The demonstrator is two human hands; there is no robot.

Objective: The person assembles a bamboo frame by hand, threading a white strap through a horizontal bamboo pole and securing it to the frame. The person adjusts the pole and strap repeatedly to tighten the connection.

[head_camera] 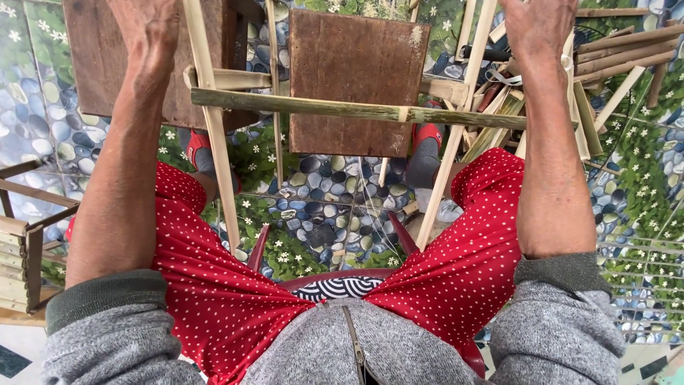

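floor (634,178) with pebble and flower tiles | bamboo frame (214,142) stands between the red-trousered knees | green pole (342,108) lies across it | left hand (146,25) and right hand (538,21) far apart up top, fingers cut off, grip unclear

A bamboo pole (356,110) lies crosswise in front of a seated person's knees, resting on two slanted bamboo slats (217,142) that rise from between the legs. Just beyond the pole stand two wooden boards (353,78), one at its left end and one at its middle, with the left hand (149,28) over the left board and the right hand (538,25) past the pole's right end. A heap of bamboo strips (605,64) lies to the pole's right, a small slatted frame (21,264) well to its left, and the person's feet (426,142) are on the floor under it.
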